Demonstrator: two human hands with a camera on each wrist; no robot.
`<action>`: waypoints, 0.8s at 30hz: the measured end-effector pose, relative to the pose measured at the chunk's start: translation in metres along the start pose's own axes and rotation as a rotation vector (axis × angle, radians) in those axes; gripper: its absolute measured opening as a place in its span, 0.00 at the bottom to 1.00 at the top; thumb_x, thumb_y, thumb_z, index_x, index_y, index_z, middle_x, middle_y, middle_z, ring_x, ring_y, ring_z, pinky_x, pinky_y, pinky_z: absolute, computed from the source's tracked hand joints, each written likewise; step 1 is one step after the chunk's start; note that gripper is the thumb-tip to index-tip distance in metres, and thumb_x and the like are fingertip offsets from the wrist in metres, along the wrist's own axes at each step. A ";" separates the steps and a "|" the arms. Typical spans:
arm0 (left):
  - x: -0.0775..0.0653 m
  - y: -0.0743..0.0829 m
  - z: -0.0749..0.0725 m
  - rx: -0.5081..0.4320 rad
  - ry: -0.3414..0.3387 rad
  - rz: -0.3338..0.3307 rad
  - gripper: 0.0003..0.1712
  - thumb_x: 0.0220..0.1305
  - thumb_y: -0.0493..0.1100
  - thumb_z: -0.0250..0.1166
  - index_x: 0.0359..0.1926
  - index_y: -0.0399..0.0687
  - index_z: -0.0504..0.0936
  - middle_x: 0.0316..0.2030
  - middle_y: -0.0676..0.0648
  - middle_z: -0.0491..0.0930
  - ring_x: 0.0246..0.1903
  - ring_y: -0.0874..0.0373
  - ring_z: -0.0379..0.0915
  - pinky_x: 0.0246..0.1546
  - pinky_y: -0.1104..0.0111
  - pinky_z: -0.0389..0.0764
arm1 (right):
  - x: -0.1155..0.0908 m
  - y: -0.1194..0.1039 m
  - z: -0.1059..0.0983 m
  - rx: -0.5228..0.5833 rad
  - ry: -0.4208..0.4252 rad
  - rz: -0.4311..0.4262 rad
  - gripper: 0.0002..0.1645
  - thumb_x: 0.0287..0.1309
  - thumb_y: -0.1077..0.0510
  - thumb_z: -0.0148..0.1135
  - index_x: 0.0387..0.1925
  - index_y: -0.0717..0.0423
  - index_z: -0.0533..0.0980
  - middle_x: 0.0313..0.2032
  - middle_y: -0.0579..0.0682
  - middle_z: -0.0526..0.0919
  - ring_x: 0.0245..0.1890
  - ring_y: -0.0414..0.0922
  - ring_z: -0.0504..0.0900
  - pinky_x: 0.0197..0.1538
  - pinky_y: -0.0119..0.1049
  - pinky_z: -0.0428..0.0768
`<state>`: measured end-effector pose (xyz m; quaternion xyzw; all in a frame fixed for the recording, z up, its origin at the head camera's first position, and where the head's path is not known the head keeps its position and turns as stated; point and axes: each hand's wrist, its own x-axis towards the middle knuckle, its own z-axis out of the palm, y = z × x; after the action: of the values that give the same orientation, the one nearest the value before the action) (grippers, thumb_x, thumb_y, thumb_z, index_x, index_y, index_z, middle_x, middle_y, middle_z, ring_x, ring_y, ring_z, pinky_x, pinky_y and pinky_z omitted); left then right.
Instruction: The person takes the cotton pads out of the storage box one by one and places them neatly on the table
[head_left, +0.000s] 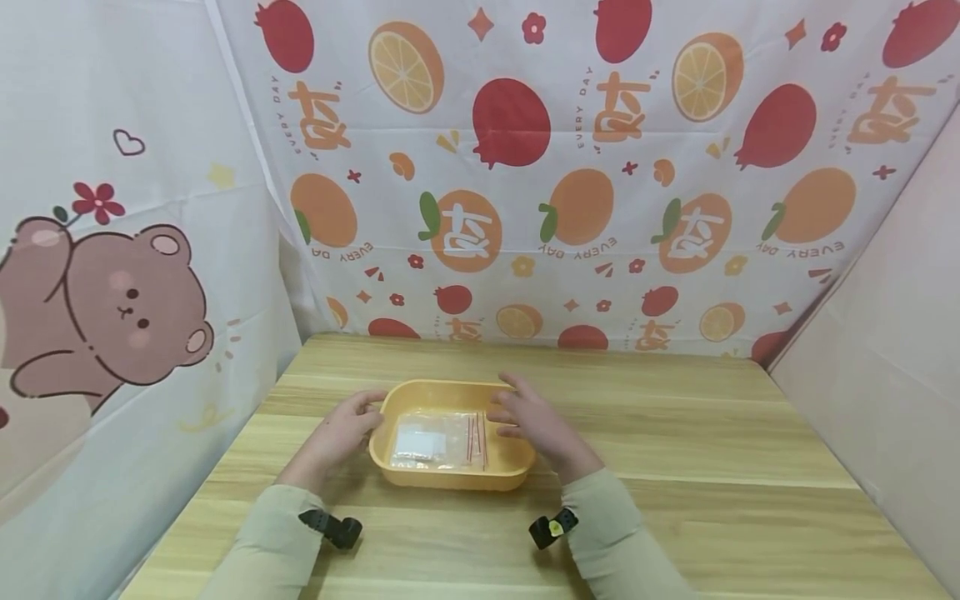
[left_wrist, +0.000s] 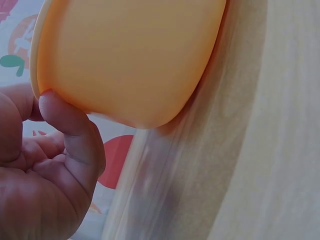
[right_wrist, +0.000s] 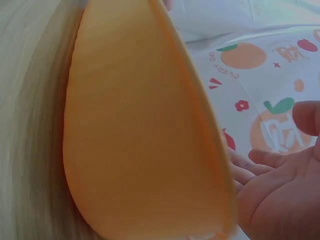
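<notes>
A shallow yellow plastic tray (head_left: 450, 481) with rounded corners stands on the wooden table. Inside it lie clear zip bags (head_left: 450, 442) with red seal lines, and a white item (head_left: 418, 444) shows at their left part. At the tray's left end my left hand (head_left: 345, 429) pinches the rim; the left wrist view shows the thumb (left_wrist: 67, 117) against the outer wall. My right hand (head_left: 540, 425) is over the right end of the tray, fingers spread and loosely extended. From the right wrist, its palm (right_wrist: 280, 195) appears beside the tray wall, holding nothing.
The wooden table (head_left: 675, 467) reaches back to a white curtain (head_left: 585, 292) printed with fruit. A bear-print cloth (head_left: 135, 308) hangs at the left and a plain pale one (head_left: 885, 375) at the right. Both wrists carry black strapped cameras (head_left: 333, 529).
</notes>
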<state>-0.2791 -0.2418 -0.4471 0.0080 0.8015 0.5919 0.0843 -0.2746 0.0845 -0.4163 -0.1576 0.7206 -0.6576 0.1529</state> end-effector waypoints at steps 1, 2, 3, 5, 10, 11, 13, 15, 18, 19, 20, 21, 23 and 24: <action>0.000 0.000 0.000 -0.004 -0.003 -0.001 0.32 0.72 0.36 0.52 0.74 0.36 0.60 0.50 0.33 0.73 0.39 0.48 0.76 0.37 0.62 0.83 | 0.003 0.002 0.002 -0.008 -0.004 0.010 0.39 0.77 0.43 0.47 0.79 0.51 0.49 0.70 0.68 0.63 0.63 0.63 0.73 0.63 0.59 0.71; 0.001 -0.001 0.000 -0.002 -0.005 -0.002 0.32 0.72 0.36 0.52 0.75 0.37 0.60 0.50 0.33 0.73 0.39 0.48 0.76 0.37 0.62 0.83 | 0.006 0.003 0.004 -0.011 -0.005 0.024 0.38 0.77 0.44 0.46 0.79 0.51 0.50 0.70 0.68 0.63 0.63 0.63 0.74 0.63 0.59 0.72; 0.001 -0.001 -0.001 -0.003 -0.005 -0.004 0.32 0.72 0.36 0.52 0.75 0.37 0.60 0.50 0.33 0.73 0.40 0.47 0.76 0.38 0.61 0.83 | 0.008 0.004 0.007 -0.014 -0.010 0.037 0.37 0.78 0.45 0.46 0.79 0.51 0.50 0.70 0.68 0.63 0.63 0.63 0.74 0.62 0.59 0.73; 0.001 0.000 0.000 -0.006 0.000 -0.011 0.32 0.72 0.36 0.52 0.74 0.37 0.60 0.50 0.33 0.72 0.40 0.47 0.76 0.38 0.61 0.83 | 0.012 0.006 0.012 -0.025 -0.018 0.058 0.36 0.78 0.47 0.46 0.79 0.52 0.51 0.70 0.69 0.63 0.62 0.64 0.74 0.60 0.58 0.75; 0.001 0.000 0.001 -0.004 0.002 -0.009 0.32 0.72 0.36 0.52 0.74 0.38 0.61 0.49 0.34 0.72 0.41 0.48 0.75 0.39 0.61 0.83 | 0.021 0.008 0.022 -0.044 -0.015 0.085 0.34 0.77 0.53 0.46 0.78 0.58 0.52 0.68 0.71 0.64 0.57 0.65 0.77 0.51 0.55 0.82; 0.001 0.000 0.001 -0.006 0.000 -0.007 0.32 0.72 0.36 0.52 0.74 0.37 0.60 0.50 0.34 0.72 0.41 0.48 0.75 0.39 0.61 0.83 | 0.022 0.009 0.023 -0.059 -0.010 0.089 0.34 0.77 0.53 0.46 0.78 0.58 0.53 0.67 0.71 0.65 0.55 0.65 0.78 0.49 0.54 0.83; 0.001 0.000 0.001 -0.010 -0.005 -0.001 0.32 0.72 0.36 0.51 0.75 0.36 0.59 0.50 0.33 0.72 0.42 0.47 0.76 0.40 0.60 0.83 | 0.024 0.010 0.026 -0.085 0.004 0.098 0.34 0.77 0.54 0.45 0.77 0.59 0.53 0.66 0.69 0.67 0.52 0.62 0.80 0.46 0.51 0.84; 0.000 0.001 0.002 -0.014 -0.004 -0.001 0.31 0.73 0.37 0.52 0.75 0.37 0.60 0.51 0.33 0.73 0.43 0.47 0.76 0.42 0.60 0.83 | 0.026 0.012 0.029 -0.109 0.018 0.105 0.33 0.77 0.55 0.45 0.77 0.60 0.54 0.65 0.68 0.68 0.49 0.61 0.82 0.42 0.50 0.85; 0.000 0.002 0.002 -0.013 -0.006 0.000 0.31 0.73 0.38 0.52 0.75 0.37 0.60 0.52 0.33 0.73 0.43 0.48 0.76 0.41 0.61 0.82 | 0.028 0.014 0.031 -0.118 0.029 0.114 0.33 0.77 0.56 0.44 0.77 0.61 0.55 0.64 0.66 0.68 0.46 0.59 0.82 0.40 0.48 0.85; -0.001 0.002 0.002 -0.011 -0.005 -0.001 0.31 0.74 0.38 0.52 0.75 0.38 0.60 0.51 0.33 0.73 0.42 0.48 0.76 0.41 0.61 0.82 | 0.028 0.015 0.032 -0.121 0.034 0.117 0.33 0.77 0.56 0.44 0.77 0.61 0.55 0.64 0.66 0.69 0.45 0.59 0.82 0.39 0.47 0.85; -0.001 0.003 0.003 -0.013 -0.002 -0.003 0.31 0.73 0.38 0.52 0.75 0.38 0.60 0.51 0.34 0.73 0.41 0.48 0.76 0.40 0.61 0.83 | 0.029 0.015 0.032 -0.124 0.037 0.119 0.33 0.77 0.56 0.44 0.77 0.61 0.55 0.64 0.65 0.69 0.44 0.58 0.82 0.38 0.46 0.85; -0.002 0.003 0.003 -0.013 -0.001 0.000 0.31 0.73 0.38 0.52 0.75 0.38 0.60 0.51 0.34 0.73 0.41 0.49 0.76 0.38 0.62 0.82 | 0.029 0.016 0.033 -0.125 0.040 0.122 0.33 0.77 0.55 0.45 0.77 0.61 0.55 0.64 0.65 0.69 0.44 0.58 0.82 0.38 0.45 0.85; -0.002 0.003 0.003 -0.008 0.000 0.005 0.32 0.72 0.37 0.52 0.75 0.37 0.60 0.50 0.34 0.72 0.39 0.49 0.75 0.36 0.62 0.82 | 0.029 0.017 0.034 -0.129 0.047 0.127 0.33 0.76 0.55 0.45 0.76 0.61 0.56 0.64 0.64 0.69 0.43 0.57 0.81 0.37 0.44 0.84; -0.003 0.002 0.003 -0.008 0.004 0.006 0.32 0.72 0.36 0.53 0.74 0.37 0.60 0.49 0.34 0.72 0.39 0.49 0.74 0.36 0.62 0.82 | 0.029 0.017 0.035 -0.129 0.050 0.133 0.33 0.76 0.55 0.45 0.76 0.61 0.56 0.64 0.64 0.69 0.44 0.57 0.81 0.37 0.44 0.84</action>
<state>-0.2762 -0.2386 -0.4455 0.0088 0.7994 0.5952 0.0810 -0.2863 0.0421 -0.4367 -0.1025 0.7738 -0.6020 0.1680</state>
